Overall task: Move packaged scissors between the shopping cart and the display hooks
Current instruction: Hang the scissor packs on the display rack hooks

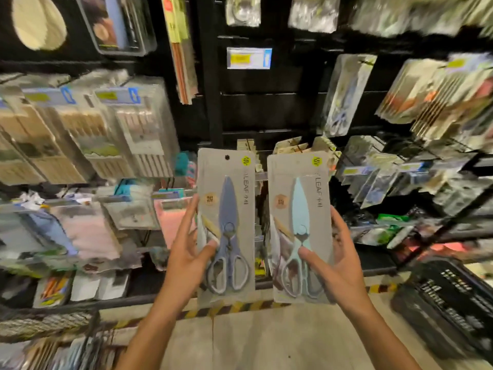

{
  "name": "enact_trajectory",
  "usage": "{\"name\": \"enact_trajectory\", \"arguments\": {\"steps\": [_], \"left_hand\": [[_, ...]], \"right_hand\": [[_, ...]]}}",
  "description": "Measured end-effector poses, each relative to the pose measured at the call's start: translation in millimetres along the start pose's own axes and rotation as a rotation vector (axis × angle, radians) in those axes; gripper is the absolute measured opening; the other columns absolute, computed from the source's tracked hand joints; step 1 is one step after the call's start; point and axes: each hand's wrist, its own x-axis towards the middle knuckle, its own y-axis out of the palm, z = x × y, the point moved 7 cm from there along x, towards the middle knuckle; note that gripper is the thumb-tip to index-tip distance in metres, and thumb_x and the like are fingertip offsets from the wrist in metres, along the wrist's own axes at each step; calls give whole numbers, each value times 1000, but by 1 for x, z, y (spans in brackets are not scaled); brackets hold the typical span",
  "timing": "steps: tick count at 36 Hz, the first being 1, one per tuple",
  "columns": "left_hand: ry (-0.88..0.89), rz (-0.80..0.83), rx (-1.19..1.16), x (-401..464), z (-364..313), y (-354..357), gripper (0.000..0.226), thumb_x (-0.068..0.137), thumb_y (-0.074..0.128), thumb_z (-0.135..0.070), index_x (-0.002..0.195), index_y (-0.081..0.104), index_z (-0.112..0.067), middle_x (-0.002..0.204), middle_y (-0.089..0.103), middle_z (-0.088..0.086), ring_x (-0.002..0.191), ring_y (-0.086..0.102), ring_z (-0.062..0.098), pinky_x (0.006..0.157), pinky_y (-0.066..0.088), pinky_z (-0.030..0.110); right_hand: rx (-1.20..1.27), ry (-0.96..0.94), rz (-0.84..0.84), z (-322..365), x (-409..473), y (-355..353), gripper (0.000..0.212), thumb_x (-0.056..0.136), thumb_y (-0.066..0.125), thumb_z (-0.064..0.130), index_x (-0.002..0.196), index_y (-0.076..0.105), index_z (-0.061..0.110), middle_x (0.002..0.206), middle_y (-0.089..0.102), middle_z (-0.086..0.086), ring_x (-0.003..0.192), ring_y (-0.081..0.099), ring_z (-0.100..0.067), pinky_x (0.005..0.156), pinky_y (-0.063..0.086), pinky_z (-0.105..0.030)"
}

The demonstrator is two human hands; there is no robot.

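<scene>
Head: black pegboard wall [256, 110], beige floor [266, 340].

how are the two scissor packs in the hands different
The left pack, held by the left hand, has dark grey-blue scissors; the right pack, held by the right hand, has pale mint ones. The left pack sits slightly higher in view than the right. Both are upright grey cards of like shape, blades pointing up, with a yellow sticker at the top.

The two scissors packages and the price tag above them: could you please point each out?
Blue scissors package [226, 209], head view, on the blade.
Mint scissors package [300, 204], head view, on the blade.
Price tag [249, 58], head view, its middle.
</scene>
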Motion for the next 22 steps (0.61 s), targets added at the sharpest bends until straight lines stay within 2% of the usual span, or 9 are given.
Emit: {"name": "enact_trajectory", "arguments": {"steps": [3, 5, 7, 10, 12, 14, 16, 18, 22], "left_hand": [[5, 35, -31, 6, -14, 48, 84, 96, 58, 10, 157, 27, -39, 157, 34, -33, 144, 38, -4, 109, 40, 12], [8, 67, -47, 8, -25, 83, 82, 95, 56, 13, 156, 25, -33, 143, 43, -44, 131, 49, -12, 99, 45, 7], [25, 85, -53, 10, -35, 116, 81, 95, 55, 15, 156, 25, -28, 137, 45, -48, 128, 49, -17, 97, 44, 5], [20, 73, -81, 15, -43, 155, 83, 94, 56, 13, 157, 27, -33, 148, 47, -32, 134, 52, -2, 102, 48, 15], [11, 51, -86, 19, -48, 176, 84, 95, 56, 11, 156, 28, -37, 149, 47, -31, 134, 52, 0, 104, 49, 20], [26, 36, -64, 23, -55, 195, 84, 95, 58, 7, 155, 29, -43, 156, 42, -25, 138, 50, 5, 110, 46, 30], [29, 30, -65, 28, -60, 210, 85, 95, 59, 6, 155, 29, -46, 159, 41, -17, 139, 50, 10, 110, 47, 36], [16, 13, -90, 35, -65, 223, 85, 95, 58, 9, 155, 30, -45, 154, 48, -18, 135, 54, 9, 105, 51, 30], [19, -6, -80, 49, -74, 242, 89, 94, 57, 13, 155, 28, -45, 143, 56, -26, 124, 61, 0, 92, 55, 18]], "right_hand": [[27, -18, -13, -1, 6, -43, 93, 82, 78, 3, 152, 30, 40, 135, 57, 30, 122, 60, 1, 89, 55, -19], [23, -30, -26, 0, 10, -74, 93, 81, 79, 5, 152, 31, 40, 134, 56, 33, 123, 59, 1, 90, 55, -19], [11, -41, -39, 2, 15, -104, 92, 82, 80, 8, 151, 31, 43, 134, 56, 33, 121, 60, 2, 88, 55, -18], [12, -49, -48, 6, 25, -148, 93, 82, 80, 9, 152, 29, 43, 131, 57, 35, 116, 62, 4, 84, 55, -14], [15, -56, -52, 10, 34, -172, 92, 82, 79, 7, 152, 29, 42, 127, 58, 37, 115, 62, 6, 82, 53, -11], [15, -73, -56, 13, 43, -194, 92, 82, 79, 6, 152, 29, 40, 132, 55, 35, 115, 61, 7, 81, 52, -9], [9, -90, -56, 14, 54, -211, 92, 82, 79, 5, 153, 29, 38, 130, 51, 43, 116, 59, 11, 82, 52, -8], [8, -89, -55, 13, 65, -223, 93, 82, 78, 3, 153, 28, 36, 122, 50, 51, 114, 58, 13, 82, 52, -9], [16, -99, -57, 9, 84, -238, 93, 82, 79, 6, 150, 28, 45, 122, 54, 47, 115, 61, 7, 81, 54, -11]]}}
